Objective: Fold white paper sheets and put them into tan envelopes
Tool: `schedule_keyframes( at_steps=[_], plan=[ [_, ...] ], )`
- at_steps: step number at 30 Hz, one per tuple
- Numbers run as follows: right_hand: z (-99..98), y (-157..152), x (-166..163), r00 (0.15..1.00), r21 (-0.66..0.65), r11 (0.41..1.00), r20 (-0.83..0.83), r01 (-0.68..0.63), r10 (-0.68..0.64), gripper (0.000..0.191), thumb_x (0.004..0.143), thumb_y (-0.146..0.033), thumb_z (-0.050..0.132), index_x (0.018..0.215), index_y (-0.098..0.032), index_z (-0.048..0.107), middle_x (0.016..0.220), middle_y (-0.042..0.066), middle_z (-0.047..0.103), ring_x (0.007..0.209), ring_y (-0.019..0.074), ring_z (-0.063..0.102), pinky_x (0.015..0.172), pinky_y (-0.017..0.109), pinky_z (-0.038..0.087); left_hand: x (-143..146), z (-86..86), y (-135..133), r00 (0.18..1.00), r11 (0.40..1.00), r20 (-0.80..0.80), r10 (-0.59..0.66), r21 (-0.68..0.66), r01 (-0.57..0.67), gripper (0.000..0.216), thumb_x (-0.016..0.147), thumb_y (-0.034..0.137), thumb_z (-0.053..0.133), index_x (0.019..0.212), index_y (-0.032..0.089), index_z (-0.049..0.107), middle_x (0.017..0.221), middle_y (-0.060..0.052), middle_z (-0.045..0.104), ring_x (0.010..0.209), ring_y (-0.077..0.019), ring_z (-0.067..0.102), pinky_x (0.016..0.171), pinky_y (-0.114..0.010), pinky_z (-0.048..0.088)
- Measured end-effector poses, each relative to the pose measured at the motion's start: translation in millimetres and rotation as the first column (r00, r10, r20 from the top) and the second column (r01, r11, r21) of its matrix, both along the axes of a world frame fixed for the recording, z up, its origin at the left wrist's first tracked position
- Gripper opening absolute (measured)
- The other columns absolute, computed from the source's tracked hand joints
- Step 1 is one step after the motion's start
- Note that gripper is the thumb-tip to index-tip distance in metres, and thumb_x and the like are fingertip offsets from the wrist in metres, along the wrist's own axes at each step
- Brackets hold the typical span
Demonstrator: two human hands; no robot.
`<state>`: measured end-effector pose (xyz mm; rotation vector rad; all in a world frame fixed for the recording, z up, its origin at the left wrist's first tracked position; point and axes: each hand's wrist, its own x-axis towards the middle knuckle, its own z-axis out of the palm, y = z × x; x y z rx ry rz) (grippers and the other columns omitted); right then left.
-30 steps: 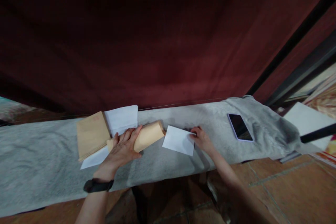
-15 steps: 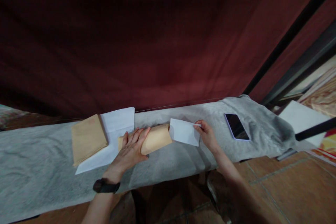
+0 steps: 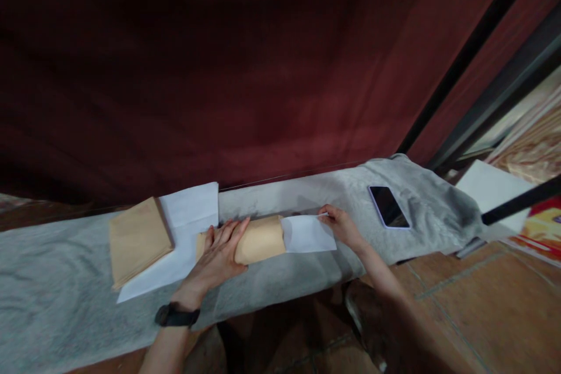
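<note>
Right grip [image 3: 344,229]: and it's a pinch, thumb and fingers on the paper [image 3: 309,235] at its upper right corner!
Left grip [image 3: 222,252]: fingers spread, palm down across the envelope [image 3: 262,239].
Paper: white, gently curved, left edge right at the envelope's end; whether it's inside, can't tell.
Envelope: tan, lengthwise on the grey-draped table [image 3: 52,280].
Stack [image 3: 140,239]: more tan, on a white sheet [image 3: 190,204].
Phone [image 3: 389,207]: lilac edge, dark screen.
Red item [image 3: 546,227]: yellow patches, markings too blurred to read.
</note>
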<state>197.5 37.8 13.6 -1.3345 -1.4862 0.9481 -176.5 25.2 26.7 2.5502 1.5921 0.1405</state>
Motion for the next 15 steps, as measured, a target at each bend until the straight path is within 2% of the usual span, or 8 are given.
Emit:
schedule_keyframes(
  at_steps=[4, 8, 12, 15],
  plan=[
    [-3.5, 2.6, -4.9, 0.999, -0.023, 0.999, -0.033, 0.034, -0.035, 0.020, 0.077, -0.044, 0.065, 0.079, -0.024, 0.064, 0.059, -0.006, 0.049, 0.056, 0.0135, 0.042, 0.055, 0.026, 0.032, 4.1, 1.6, 0.0, 0.999, 1.000, 0.021, -0.024, 0.008, 0.024, 0.106, 0.071, 0.029, 0.069, 0.160, 0.028, 0.010, 0.154, -0.014, 0.042, 0.148, -0.0380, 0.030, 0.120, -0.066, 0.010],
    [-10.7, 1.4, -23.3, 0.994, -0.059, 0.996, -0.089, 0.061, -0.066, 0.023, 0.078, -0.047, 0.064, 0.080, -0.024, 0.063, 0.058, -0.006, 0.049, 0.055, 0.0133, 0.042, 0.052, 0.026, 0.033, 19.9, 5.5, -2.6, 0.997, 0.998, 0.048, -0.064, 0.005, 0.064, 0.108, 0.071, 0.030, 0.071, 0.160, 0.028, 0.011, 0.155, -0.013, 0.041, 0.148, -0.0381, 0.030, 0.120, -0.064, 0.012],
    [-17.6, -3.1, -43.2, 0.987, -0.094, 0.993, -0.138, 0.069, -0.082, 0.026, 0.077, -0.048, 0.066, 0.085, -0.024, 0.064, 0.066, -0.004, 0.057, 0.060, 0.0142, 0.049, 0.055, 0.026, 0.038, 37.2, 5.4, -5.4, 0.990, 0.993, 0.082, -0.118, -0.014, 0.120, 0.110, 0.069, 0.030, 0.074, 0.160, 0.029, 0.012, 0.155, -0.014, 0.040, 0.148, -0.0382, 0.029, 0.121, -0.064, 0.012],
    [-17.5, -4.6, -46.6, 0.964, -0.167, 0.982, -0.237, 0.084, -0.123, 0.035, 0.073, -0.053, 0.070, 0.093, -0.025, 0.063, 0.072, -0.003, 0.061, 0.064, 0.0154, 0.054, 0.057, 0.027, 0.042, 41.2, 3.4, -5.2, 0.987, 0.992, 0.107, -0.122, -0.027, 0.125, 0.113, 0.069, 0.028, 0.075, 0.160, 0.030, 0.008, 0.156, -0.014, 0.038, 0.149, -0.0373, 0.028, 0.121, -0.064, 0.011]
  ],
)
